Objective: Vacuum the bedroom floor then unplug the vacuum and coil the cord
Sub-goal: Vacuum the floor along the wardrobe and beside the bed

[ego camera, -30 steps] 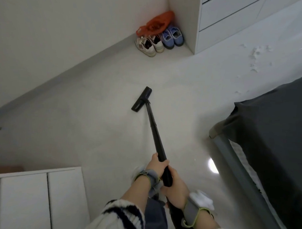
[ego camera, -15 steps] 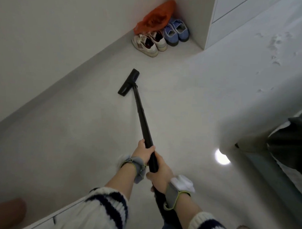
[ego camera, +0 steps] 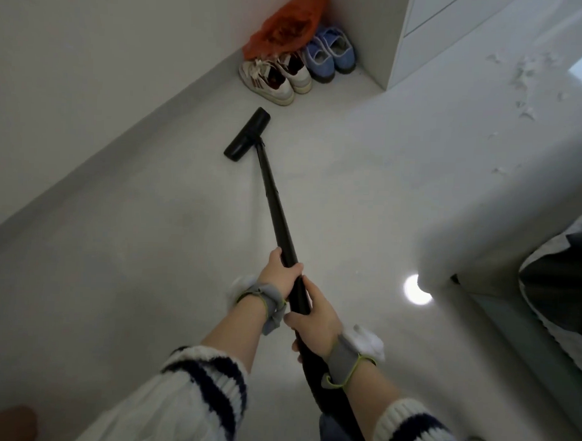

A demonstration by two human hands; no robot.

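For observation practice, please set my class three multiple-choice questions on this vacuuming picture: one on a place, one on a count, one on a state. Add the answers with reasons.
1. Where do the shoes stand?
A. in the corner, beside the white cabinet
B. on a chair
C. behind the person

2. How many shoes are there?
A. two
B. four
C. six

3. How is the vacuum tube held?
A. by one hand
B. by nobody
C. by both hands

Answers:
1 A: they sit in the corner in front of the orange bag.
2 B: a white pair and a blue pair.
3 C: the left hand grips the tube ahead of the right hand.
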